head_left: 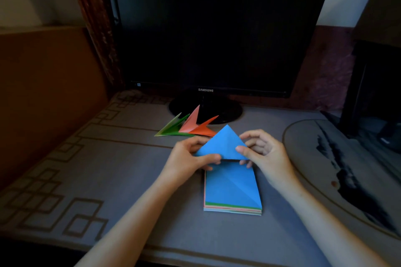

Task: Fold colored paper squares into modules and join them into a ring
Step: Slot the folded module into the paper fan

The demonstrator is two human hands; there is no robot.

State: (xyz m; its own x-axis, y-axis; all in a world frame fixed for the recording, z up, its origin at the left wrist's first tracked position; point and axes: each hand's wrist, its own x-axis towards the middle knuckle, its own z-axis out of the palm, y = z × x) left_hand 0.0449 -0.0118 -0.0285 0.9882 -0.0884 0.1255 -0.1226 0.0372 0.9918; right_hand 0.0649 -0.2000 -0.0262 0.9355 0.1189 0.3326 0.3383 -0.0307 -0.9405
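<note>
Head camera, looking down over both forearms: the 2 hands hold a blue paper triangle (223,143) between them, its apex pointing away from the person and its long edge toward them. The left hand (188,158) pinches the triangle's lower left corner between thumb and curled fingers, and the right hand (264,154) pinches its lower right corner the same way, so both are clamped on the same sheet, a little apart from each other. The triangle is lifted just above the far edge of a stack of colored paper squares (232,188), which lies flat on the counter (108,169) directly in front of the person. The stack's top sheet is blue with a diagonal crease, and green, pink and pale edges show along its near side. Beyond the hands lie 3 folded pieces fanned together: a green module (173,128) on the left, a pink module (191,121) standing up in the middle, and an orange module (202,129) on the right, partly behind the triangle. They sit just in front of the round base (225,110) of a dark Samsung monitor (217,28). The counter is covered in grey cloth with brown geometric lines. A round mat (314,158) with a dark brushed pattern lies to the right, and a patterned curtain (93,17) hangs at the back left.
</note>
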